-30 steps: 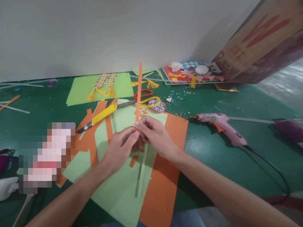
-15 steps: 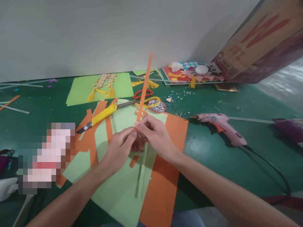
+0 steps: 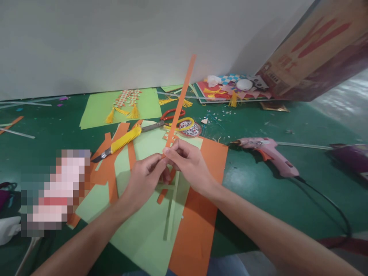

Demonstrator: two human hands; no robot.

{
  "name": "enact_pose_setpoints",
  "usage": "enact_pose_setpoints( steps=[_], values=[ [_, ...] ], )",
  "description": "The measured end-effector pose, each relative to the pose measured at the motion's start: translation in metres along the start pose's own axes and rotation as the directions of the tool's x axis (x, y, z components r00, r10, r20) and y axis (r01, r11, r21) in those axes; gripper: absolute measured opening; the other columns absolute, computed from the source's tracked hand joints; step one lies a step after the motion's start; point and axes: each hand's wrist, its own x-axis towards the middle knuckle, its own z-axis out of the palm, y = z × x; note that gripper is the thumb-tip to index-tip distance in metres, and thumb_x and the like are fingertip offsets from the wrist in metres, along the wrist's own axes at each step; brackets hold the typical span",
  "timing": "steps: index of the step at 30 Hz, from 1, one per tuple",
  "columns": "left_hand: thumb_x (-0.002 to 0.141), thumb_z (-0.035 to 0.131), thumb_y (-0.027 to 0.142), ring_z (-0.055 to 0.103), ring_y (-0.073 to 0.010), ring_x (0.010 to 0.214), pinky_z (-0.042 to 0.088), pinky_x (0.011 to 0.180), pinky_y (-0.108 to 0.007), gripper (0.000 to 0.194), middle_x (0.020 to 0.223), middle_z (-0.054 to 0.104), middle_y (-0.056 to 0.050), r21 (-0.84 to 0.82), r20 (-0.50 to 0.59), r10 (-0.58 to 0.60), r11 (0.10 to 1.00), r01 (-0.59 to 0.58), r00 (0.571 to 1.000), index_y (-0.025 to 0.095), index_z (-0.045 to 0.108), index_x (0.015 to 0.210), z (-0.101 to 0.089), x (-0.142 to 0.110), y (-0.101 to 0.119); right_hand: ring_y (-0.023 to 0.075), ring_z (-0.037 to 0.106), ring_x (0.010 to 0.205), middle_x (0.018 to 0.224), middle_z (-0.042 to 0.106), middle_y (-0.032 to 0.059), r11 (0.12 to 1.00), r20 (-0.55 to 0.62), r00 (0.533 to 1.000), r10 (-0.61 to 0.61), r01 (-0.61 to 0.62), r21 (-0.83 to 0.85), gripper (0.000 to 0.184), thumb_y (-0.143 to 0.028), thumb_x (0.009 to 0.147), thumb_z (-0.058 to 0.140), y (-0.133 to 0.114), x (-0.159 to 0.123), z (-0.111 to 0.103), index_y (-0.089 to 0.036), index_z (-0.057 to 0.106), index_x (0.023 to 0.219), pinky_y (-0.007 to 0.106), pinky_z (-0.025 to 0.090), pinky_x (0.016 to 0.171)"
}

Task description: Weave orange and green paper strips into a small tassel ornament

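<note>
Both hands meet over the middle of the papers, their fingertips close together. Between thumb and finger, my right hand pinches a long orange paper strip, which sticks up and leans to the right. My left hand is closed with its thumb and finger at the strip's lower end. Below the fingers hang a pale green paper strip and the tip of another orange strip; how they join is hidden by the hands. A small orange-and-white woven piece shows just beyond the fingers.
Under the hands lie green and orange paper sheets. A yellow utility knife, scissors and a round speckled dish are beyond. At right rests a pink glue gun with its cord. Woven tasselled pieces lie at the back.
The upright orange strip has tilted further right at its top. Both hands stay almost in place, still pinching.
</note>
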Motion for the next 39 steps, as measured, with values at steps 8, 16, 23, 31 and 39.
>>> enact_pose_setpoints(
  steps=[8, 16, 23, 31, 39],
  values=[
    [0.09, 0.049, 0.032, 0.054, -0.0086, 0.049, 0.044, 0.052, -0.019, 0.03, 0.053, 0.058, 0.004, -0.084, 0.0, -0.019, 0.996, 0.019, 1.0, 0.017, 0.054, 0.064, -0.001, -0.002, -0.001, 0.0061, 0.03, 0.046, 0.051, 0.041, -0.0072, 0.999, 0.022, 1.0, -0.022, 0.021, 0.036, 0.032, -0.039, 0.079, 0.063, 0.001, 0.0, 0.0, -0.02, 0.045, 0.06, 0.024, 0.024, 0.044],
    [0.094, 0.04, 0.031, 0.054, -0.0099, 0.05, 0.046, 0.053, -0.021, 0.032, 0.054, 0.057, 0.004, -0.142, 0.009, 0.032, 0.989, -0.031, 0.999, 0.018, 0.055, 0.069, -0.001, -0.001, -0.006, 0.005, 0.033, 0.044, 0.051, 0.048, -0.0073, 0.991, 0.175, 0.984, 0.007, -0.029, 0.127, 0.029, -0.038, 0.074, 0.066, -0.007, 0.004, -0.006, -0.02, 0.046, 0.064, 0.023, 0.024, 0.044],
    [0.095, 0.035, 0.029, 0.051, -0.009, 0.049, 0.041, 0.053, -0.021, 0.035, 0.053, 0.055, 0.004, 0.128, -0.022, 0.174, 0.977, -0.169, 0.985, 0.019, 0.048, 0.064, -0.002, -0.003, -0.008, 0.0048, 0.034, 0.044, 0.05, 0.045, -0.0084, 1.0, 0.199, 0.98, 0.024, -0.026, 0.007, 0.018, -0.026, 0.074, 0.059, -0.004, 0.005, -0.009, -0.02, 0.045, 0.064, 0.023, 0.024, 0.044],
    [0.094, 0.034, 0.024, 0.045, -0.0075, 0.044, 0.037, 0.047, -0.019, 0.035, 0.049, 0.051, 0.005, 0.336, -0.006, 0.334, 0.888, -0.312, 0.943, 0.019, 0.043, 0.061, -0.004, -0.006, -0.004, 0.0047, 0.032, 0.045, 0.051, 0.038, -0.0091, 0.999, 0.119, 0.992, 0.035, -0.031, -0.035, 0.015, -0.025, 0.067, 0.055, -0.003, 0.005, -0.008, -0.02, 0.042, 0.061, 0.023, 0.024, 0.043],
    [0.092, 0.036, 0.019, 0.05, -0.008, 0.044, 0.039, 0.049, -0.018, 0.029, 0.047, 0.05, 0.006, 0.28, 0.003, 0.323, 0.908, -0.311, 0.946, 0.02, 0.045, 0.064, -0.003, -0.006, -0.009, 0.0033, 0.028, 0.04, 0.046, 0.036, -0.0104, 0.998, 0.074, 0.997, -0.026, 0.021, 0.063, 0.015, -0.024, 0.067, 0.057, -0.003, 0.012, -0.016, -0.02, 0.044, 0.06, 0.022, 0.02, 0.04]
  ],
)
